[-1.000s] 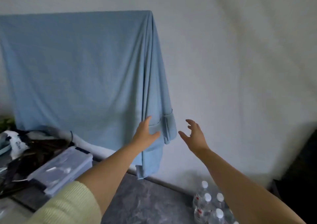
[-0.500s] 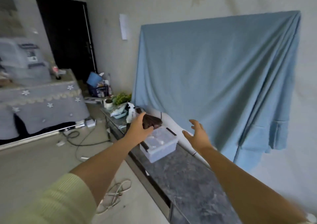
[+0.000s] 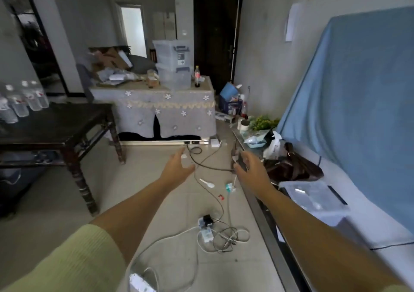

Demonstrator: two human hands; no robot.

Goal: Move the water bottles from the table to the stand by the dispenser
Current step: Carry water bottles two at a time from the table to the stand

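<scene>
Several clear water bottles [image 3: 21, 100] with white caps stand on a dark wooden table [image 3: 60, 123] at the far left. My left hand [image 3: 177, 166] is stretched out in front of me over the floor, fingers apart and holding nothing. My right hand [image 3: 251, 168] is held out beside it, also open and holding nothing. Both hands are well to the right of the bottles. No dispenser or stand shows in this view.
Cables and a power strip [image 3: 208, 229] lie tangled on the floor ahead. A low grey stone bench [image 3: 268, 224] runs along the right with a clear lidded box [image 3: 313, 198], a brown bag [image 3: 291, 168] and a blue cloth [image 3: 358, 101] behind. A cloth-covered table [image 3: 156, 110] with storage bins stands ahead.
My view has swung left from the wall and blue cloth into the room. The bottles by the wall have dropped out of sight; the table with bottles now shows at left. Both hands stay open.
</scene>
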